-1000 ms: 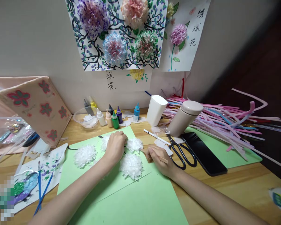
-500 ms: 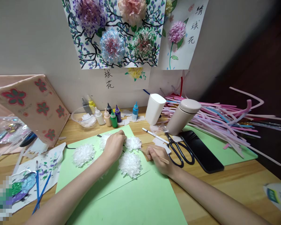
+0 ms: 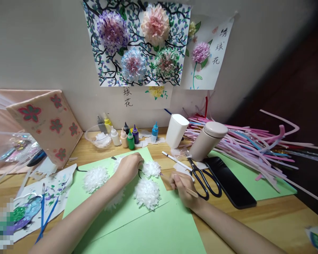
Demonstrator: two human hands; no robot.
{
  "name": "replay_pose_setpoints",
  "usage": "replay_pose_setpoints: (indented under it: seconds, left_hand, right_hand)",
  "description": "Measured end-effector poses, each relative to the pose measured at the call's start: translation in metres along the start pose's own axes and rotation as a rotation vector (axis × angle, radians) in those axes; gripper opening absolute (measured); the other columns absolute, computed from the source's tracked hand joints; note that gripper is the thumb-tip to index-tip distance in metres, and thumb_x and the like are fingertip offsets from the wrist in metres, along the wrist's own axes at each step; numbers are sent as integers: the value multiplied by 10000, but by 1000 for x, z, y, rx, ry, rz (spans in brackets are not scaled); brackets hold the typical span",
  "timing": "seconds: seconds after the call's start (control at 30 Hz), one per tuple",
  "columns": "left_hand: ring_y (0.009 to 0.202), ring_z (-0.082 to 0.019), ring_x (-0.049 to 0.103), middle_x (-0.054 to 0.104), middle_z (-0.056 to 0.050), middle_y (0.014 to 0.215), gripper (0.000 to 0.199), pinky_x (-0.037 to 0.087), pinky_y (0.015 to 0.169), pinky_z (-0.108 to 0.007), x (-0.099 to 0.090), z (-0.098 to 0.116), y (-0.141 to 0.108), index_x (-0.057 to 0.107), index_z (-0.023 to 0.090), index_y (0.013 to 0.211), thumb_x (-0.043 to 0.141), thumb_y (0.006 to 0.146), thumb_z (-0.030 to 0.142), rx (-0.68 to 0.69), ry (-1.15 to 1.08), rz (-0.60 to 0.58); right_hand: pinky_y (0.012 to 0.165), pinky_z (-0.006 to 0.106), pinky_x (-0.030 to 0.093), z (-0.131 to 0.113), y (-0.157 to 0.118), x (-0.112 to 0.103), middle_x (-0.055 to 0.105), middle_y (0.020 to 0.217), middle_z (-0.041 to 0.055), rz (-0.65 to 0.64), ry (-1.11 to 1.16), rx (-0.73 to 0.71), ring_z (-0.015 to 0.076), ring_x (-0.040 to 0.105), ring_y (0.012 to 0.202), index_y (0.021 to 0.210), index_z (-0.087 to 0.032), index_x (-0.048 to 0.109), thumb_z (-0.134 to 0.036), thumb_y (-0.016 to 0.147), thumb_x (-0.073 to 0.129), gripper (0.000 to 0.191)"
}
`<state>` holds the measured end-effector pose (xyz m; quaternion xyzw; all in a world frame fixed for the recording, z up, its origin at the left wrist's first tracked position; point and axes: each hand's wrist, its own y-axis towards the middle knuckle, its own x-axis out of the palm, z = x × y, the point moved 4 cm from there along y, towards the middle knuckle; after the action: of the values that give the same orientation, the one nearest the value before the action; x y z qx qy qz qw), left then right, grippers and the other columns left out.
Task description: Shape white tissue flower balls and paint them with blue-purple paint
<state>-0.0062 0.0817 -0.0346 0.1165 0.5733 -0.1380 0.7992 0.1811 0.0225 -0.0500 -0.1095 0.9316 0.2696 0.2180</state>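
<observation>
My left hand (image 3: 129,167) lies with curled fingers against the left edge of a small white paper flower (image 3: 152,169); its fingertips are partly hidden. In my right hand (image 3: 184,186) is a thin paintbrush (image 3: 192,192) with a pale wooden handle, its tip pointing at that flower's right edge. I cannot tell whether the tip touches the petals. Below sits a larger white paper flower (image 3: 147,193), and another white paper flower (image 3: 95,179) is to the left. More white petals show partly behind my left arm. Green sheets (image 3: 137,234) lie beneath the flowers.
Paint bottles (image 3: 130,141) stand at the back beside a clear bowl (image 3: 91,141). To the right are scissors (image 3: 205,180), a phone (image 3: 231,183), a tumbler (image 3: 208,141) and pipe cleaners (image 3: 243,141). A paint palette (image 3: 26,211) and blue brushes (image 3: 43,218) lie left.
The view has tilted up slightly, so everything sits lower in the picture. My right hand with the paintbrush has drawn a little to the right; my left hand stays by the flower.
</observation>
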Motion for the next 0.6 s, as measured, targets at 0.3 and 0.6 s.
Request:
replay_pose_setpoints:
  seconds: [0.3,0.6]
  left_hand:
    - [794,-209,592,545,-155,1013,284,435,608,-284,-3,7,33,579,88,946,332,808,62,42,442,21]
    - [788,-215,592,585,-147,935,296,442,648,-304,-3,3,39,572,58,943,329,777,23,40,457,31]
  right_hand:
    - [530,254,314,4,-4,-3,388,519,-17,52,83,-13,107,388,491,553,-189,374,-282,929,203,424]
    - [538,253,336,1,-4,-4,392,512,-21,56,75,-4,106,386,480,544,-193,378,-299,926,201,435]
